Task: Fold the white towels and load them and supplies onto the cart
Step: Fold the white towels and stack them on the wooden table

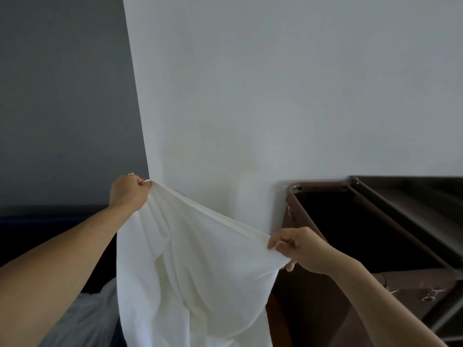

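A white towel (195,266) hangs in the air in front of me, stretched along its top edge between both hands and drooping in loose folds below. My left hand (129,192) pinches the upper left corner, held higher. My right hand (300,249) grips the other end of the top edge, lower and to the right. The brown cart (406,214) stands at the right, its dark fabric bag open just behind my right hand. The towel's bottom runs out of view.
A white wall fills the view ahead, with a grey wall section to the left. Something dark blue (50,234) sits low at the left, and a pale translucent plastic bag (90,316) lies under my left forearm. The cart's metal frame rails (400,211) slant across the right.
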